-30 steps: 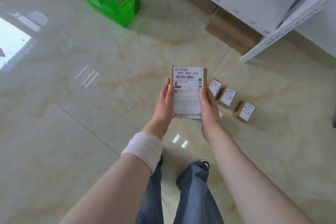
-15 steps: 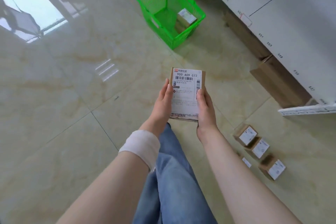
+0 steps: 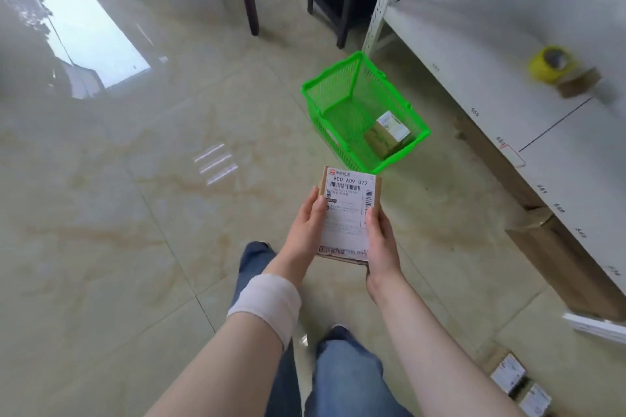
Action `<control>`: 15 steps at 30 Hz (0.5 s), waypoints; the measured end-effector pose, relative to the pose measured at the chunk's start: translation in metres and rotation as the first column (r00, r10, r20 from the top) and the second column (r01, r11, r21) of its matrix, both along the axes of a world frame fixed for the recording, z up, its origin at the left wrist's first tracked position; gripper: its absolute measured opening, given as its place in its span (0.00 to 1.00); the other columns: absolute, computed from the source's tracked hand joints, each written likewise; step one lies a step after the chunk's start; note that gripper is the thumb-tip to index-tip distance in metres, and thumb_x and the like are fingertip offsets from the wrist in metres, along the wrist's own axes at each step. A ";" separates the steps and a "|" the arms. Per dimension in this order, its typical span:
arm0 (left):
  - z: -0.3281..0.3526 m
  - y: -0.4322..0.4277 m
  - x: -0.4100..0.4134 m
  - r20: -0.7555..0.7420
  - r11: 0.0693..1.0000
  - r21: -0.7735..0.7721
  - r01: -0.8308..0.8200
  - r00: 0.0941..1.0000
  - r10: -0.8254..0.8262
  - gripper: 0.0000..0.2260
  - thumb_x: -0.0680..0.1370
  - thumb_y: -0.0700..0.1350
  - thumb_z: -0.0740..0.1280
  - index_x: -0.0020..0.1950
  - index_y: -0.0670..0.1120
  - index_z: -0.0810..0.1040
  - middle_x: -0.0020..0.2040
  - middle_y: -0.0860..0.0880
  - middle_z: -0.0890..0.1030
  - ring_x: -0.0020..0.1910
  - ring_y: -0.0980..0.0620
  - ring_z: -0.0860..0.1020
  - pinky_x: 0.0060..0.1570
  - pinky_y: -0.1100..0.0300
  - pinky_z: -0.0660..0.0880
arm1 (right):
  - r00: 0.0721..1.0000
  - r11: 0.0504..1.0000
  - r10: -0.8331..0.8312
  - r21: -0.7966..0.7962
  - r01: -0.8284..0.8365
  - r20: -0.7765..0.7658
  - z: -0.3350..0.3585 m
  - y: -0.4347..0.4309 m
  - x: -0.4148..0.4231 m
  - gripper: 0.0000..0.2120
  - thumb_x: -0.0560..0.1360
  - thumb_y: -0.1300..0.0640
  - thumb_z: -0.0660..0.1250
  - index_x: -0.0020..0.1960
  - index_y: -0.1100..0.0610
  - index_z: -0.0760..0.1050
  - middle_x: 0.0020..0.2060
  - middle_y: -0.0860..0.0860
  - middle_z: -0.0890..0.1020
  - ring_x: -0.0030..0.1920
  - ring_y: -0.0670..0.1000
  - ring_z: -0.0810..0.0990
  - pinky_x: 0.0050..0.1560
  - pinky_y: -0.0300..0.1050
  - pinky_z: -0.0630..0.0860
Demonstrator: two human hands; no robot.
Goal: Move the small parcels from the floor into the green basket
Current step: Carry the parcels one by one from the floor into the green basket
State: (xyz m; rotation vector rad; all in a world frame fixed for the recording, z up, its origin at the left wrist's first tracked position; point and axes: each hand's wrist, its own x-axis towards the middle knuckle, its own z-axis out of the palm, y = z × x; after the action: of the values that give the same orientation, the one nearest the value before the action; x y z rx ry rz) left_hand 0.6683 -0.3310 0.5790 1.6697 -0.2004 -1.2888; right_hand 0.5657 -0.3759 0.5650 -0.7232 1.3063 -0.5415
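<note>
Basically, the parcel (image 3: 349, 213) sits clamped between left hand (image 3: 305, 230) and right hand (image 3: 381, 240), label up, long axis pointing ahead; the green basket (image 3: 364, 112) lies ahead and slightly right on the floor (image 3: 135, 213), near the shelf post, right hand marginally nearer; one boxed parcel (image 3: 389, 132) already inside; versus half a second ago the basket is closer and the remaining floor parcels (image 3: 518, 382) have slid toward the frame's bottom-right corner.

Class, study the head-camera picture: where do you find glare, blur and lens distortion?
Head view: bright window glare on the glossy floor at upper left; the yellow tape roll on the shelf is smeared by blur; the wide lens bows the shelf edge; the held parcel label stays sharp.
</note>
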 end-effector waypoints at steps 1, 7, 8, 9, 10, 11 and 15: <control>-0.003 -0.013 0.018 -0.012 1.000 -0.015 0.025 1.000 -0.025 0.23 0.80 0.53 0.57 0.75 0.51 0.61 0.73 0.51 0.67 0.70 0.54 0.68 0.65 0.61 0.64 | 1.000 1.000 -0.021 -0.003 0.021 -0.005 -0.004 -0.011 0.017 0.22 0.78 0.47 0.59 0.70 0.53 0.67 0.63 0.55 0.78 0.60 0.55 0.79 0.55 0.52 0.79; -0.012 -0.093 0.101 -0.072 0.991 -0.040 0.129 0.989 -0.132 0.24 0.80 0.47 0.59 0.75 0.47 0.58 0.72 0.47 0.68 0.69 0.50 0.70 0.58 0.66 0.68 | 0.996 0.996 -0.087 -0.006 0.087 -0.013 -0.015 -0.074 0.092 0.21 0.79 0.47 0.58 0.69 0.54 0.67 0.61 0.56 0.80 0.53 0.53 0.81 0.44 0.45 0.79; -0.014 -0.107 0.111 -0.069 0.986 -0.038 0.160 0.984 -0.162 0.24 0.80 0.47 0.59 0.75 0.47 0.59 0.72 0.46 0.69 0.69 0.50 0.70 0.56 0.68 0.69 | 0.994 0.994 -0.110 -0.009 0.110 -0.017 -0.015 -0.087 0.100 0.21 0.79 0.48 0.58 0.69 0.55 0.67 0.61 0.57 0.79 0.52 0.53 0.81 0.45 0.46 0.79; -0.014 -0.123 0.118 -0.066 0.980 -0.034 0.195 0.978 -0.197 0.24 0.80 0.47 0.59 0.75 0.47 0.59 0.71 0.46 0.70 0.69 0.50 0.71 0.55 0.69 0.71 | 0.990 0.991 -0.137 -0.007 0.137 -0.019 -0.016 -0.101 0.108 0.21 0.79 0.49 0.58 0.70 0.55 0.67 0.61 0.58 0.79 0.53 0.53 0.81 0.47 0.47 0.79; -0.016 -0.139 0.126 -0.069 0.974 -0.028 0.226 0.971 -0.228 0.24 0.80 0.48 0.59 0.75 0.48 0.59 0.71 0.47 0.70 0.69 0.50 0.71 0.55 0.69 0.72 | 0.987 0.987 -0.163 -0.001 0.163 -0.018 -0.018 -0.116 0.114 0.21 0.79 0.50 0.58 0.70 0.56 0.66 0.62 0.58 0.79 0.53 0.54 0.80 0.48 0.48 0.79; -0.020 -0.157 0.132 -0.077 0.968 -0.022 0.250 0.965 -0.251 0.24 0.80 0.48 0.59 0.75 0.48 0.60 0.71 0.47 0.70 0.69 0.50 0.71 0.59 0.66 0.72 | 0.983 0.983 -0.181 0.005 0.181 -0.019 -0.021 -0.132 0.119 0.21 0.79 0.50 0.58 0.71 0.56 0.65 0.61 0.57 0.79 0.53 0.54 0.80 0.49 0.47 0.79; -0.053 -0.242 0.158 -0.006 0.942 0.013 0.335 0.942 -0.335 0.28 0.75 0.56 0.62 0.74 0.48 0.63 0.71 0.47 0.71 0.69 0.51 0.71 0.70 0.50 0.66 | 0.970 0.970 -0.240 0.032 0.242 -0.041 -0.054 -0.205 0.141 0.22 0.79 0.51 0.58 0.72 0.55 0.64 0.61 0.55 0.78 0.51 0.49 0.80 0.45 0.40 0.79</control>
State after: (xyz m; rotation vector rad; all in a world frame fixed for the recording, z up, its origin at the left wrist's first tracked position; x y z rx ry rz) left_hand 0.8261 -0.5726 0.5264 1.6936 -0.4925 -1.5466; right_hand 0.7071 -0.5807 0.5109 -0.5484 1.4451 -0.7003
